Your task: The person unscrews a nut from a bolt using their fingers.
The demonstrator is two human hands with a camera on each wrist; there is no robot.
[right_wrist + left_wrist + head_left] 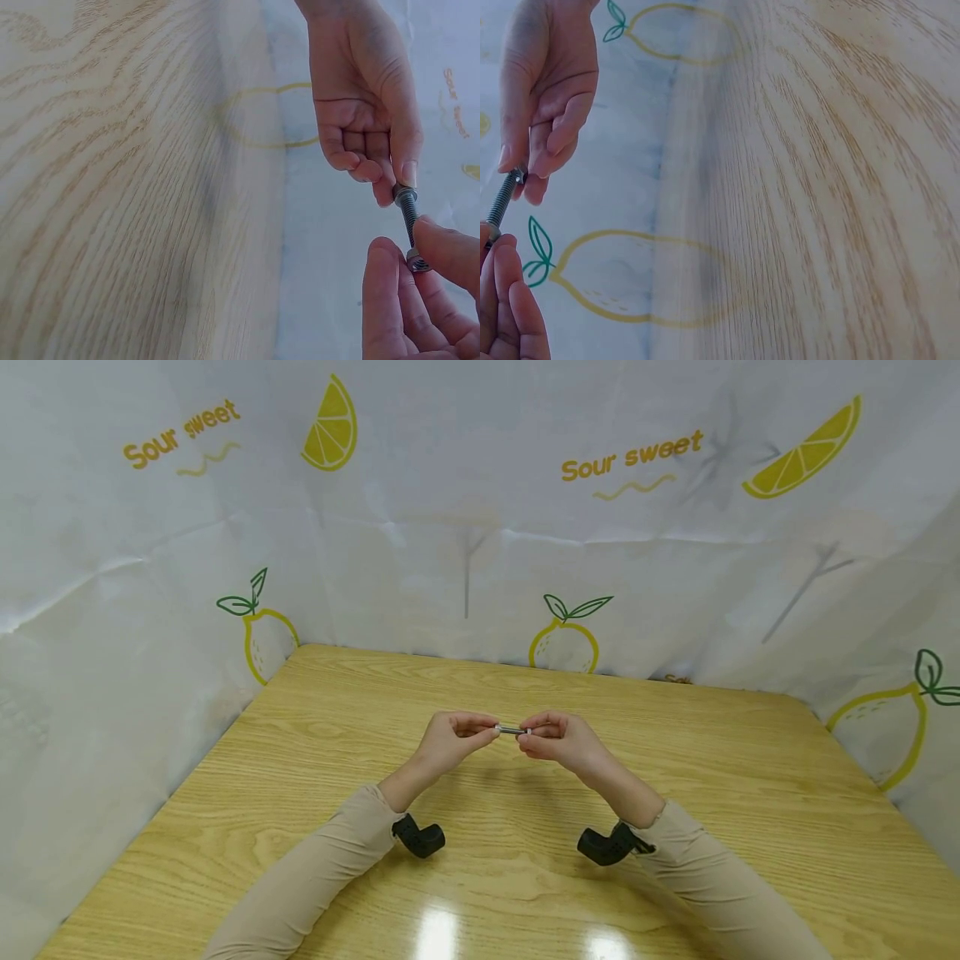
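A metal bolt point(513, 730) with a threaded shank is held level between both hands, above the table. My left hand point(450, 742) pinches its head end with thumb and fingers; the rounded bolt head point(405, 193) shows in the right wrist view. At the other end, a hex nut point(418, 260) is pinched by the thumb and fingers of my right hand point(564, 743). Bare thread shows between the two hands. In the left wrist view, the bolt point(501, 202) runs from the near left hand point(510, 307) up to the right hand point(551, 97).
Beneath the hands spreads a wood-grain table point(360, 693). A white curtain point(420, 568) printed with lemons encloses its back and sides. Black wrist mounts point(420, 837) hang below both sleeves. A small brown item point(677, 679) lies at the table's back edge.
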